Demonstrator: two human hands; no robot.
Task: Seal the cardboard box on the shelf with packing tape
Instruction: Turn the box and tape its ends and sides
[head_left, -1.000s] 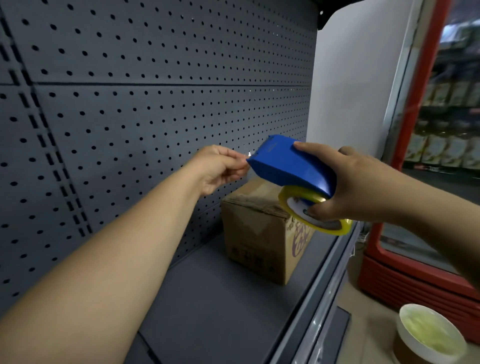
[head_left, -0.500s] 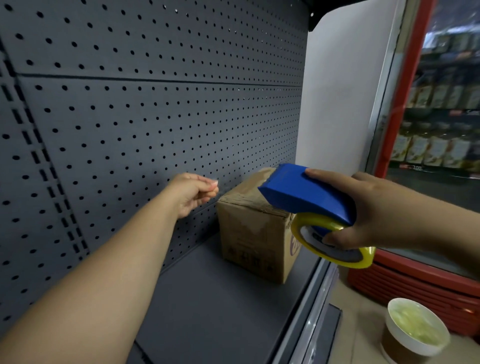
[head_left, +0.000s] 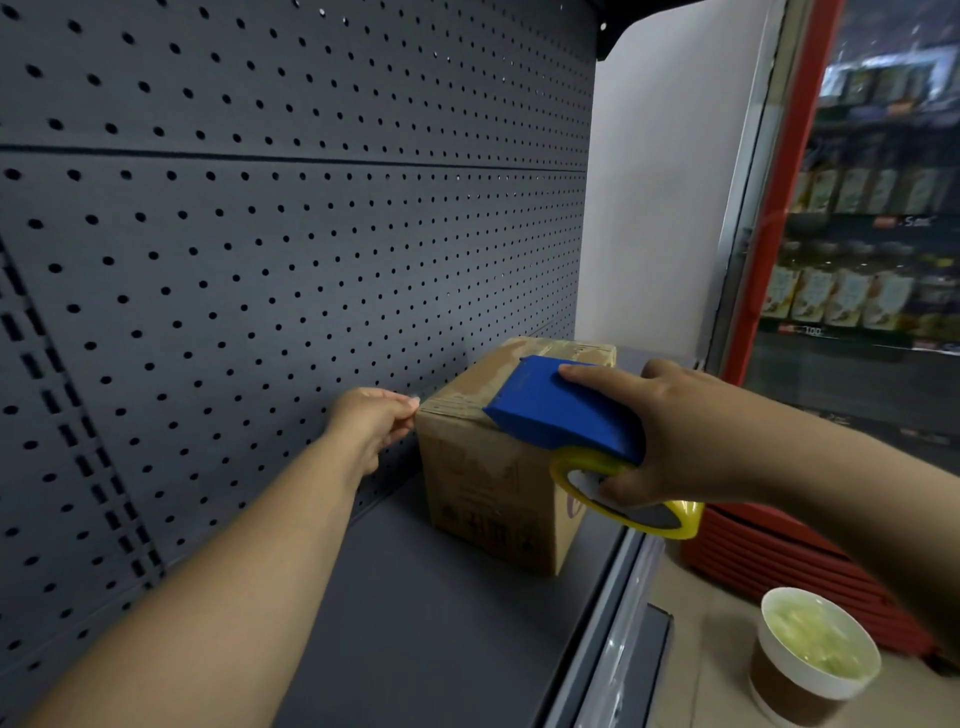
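Note:
A brown cardboard box (head_left: 485, 488) stands on the dark grey shelf (head_left: 426, 623), close to the pegboard back wall. My right hand (head_left: 691, 441) grips a blue tape dispenser (head_left: 561, 410) with a yellow-rimmed tape roll (head_left: 649, 514) under it. The dispenser's front edge rests on the near top edge of the box. My left hand (head_left: 376, 421) pinches the clear tape's free end at the box's top left corner. A strip of tape runs from there toward the dispenser.
The perforated grey back panel (head_left: 285, 260) rises behind the shelf. A white side panel (head_left: 665, 208) closes the right end. A red-framed glass cooler (head_left: 857, 260) stands to the right. A paper cup of pale green drink (head_left: 810, 654) sits below at the lower right.
Both hands have come down from in front of the pegboard to the box. The dispenser now touches the box top and my left hand holds the tape end at the box's corner.

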